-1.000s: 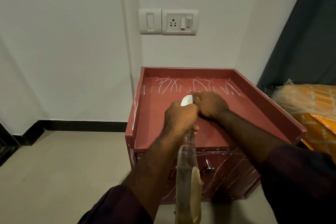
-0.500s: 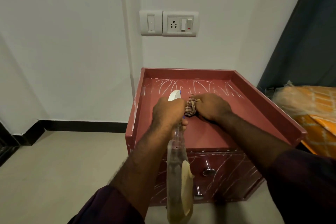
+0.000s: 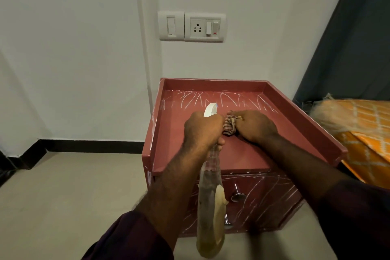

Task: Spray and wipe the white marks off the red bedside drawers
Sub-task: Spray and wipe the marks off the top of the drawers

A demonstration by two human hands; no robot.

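Note:
The red bedside drawers (image 3: pixel 293 112) stand against the white wall, with a raised rim round the top. White chalk-like marks (image 3: pixel 213 99) run along the back of the top, and more cover the drawer fronts (image 3: pixel 268 194). My left hand (image 3: pixel 202 129) grips the neck of a clear spray bottle (image 3: pixel 211 207), whose white nozzle (image 3: pixel 210 109) points at the back marks. My right hand (image 3: pixel 255 125) holds a bunched striped cloth (image 3: pixel 230 125) on the top, just right of the nozzle.
A switch and socket plate (image 3: pixel 192 26) sits on the wall above. To the right lie an orange patterned bed cover (image 3: pixel 367 133) and a dark curtain (image 3: pixel 358 38). Beige floor (image 3: pixel 63 196) spreads to the left, edged by black skirting.
My left hand with the bottle has shifted left, uncovering the cloth under my right hand. The view has dropped slightly, showing more of the drawer fronts.

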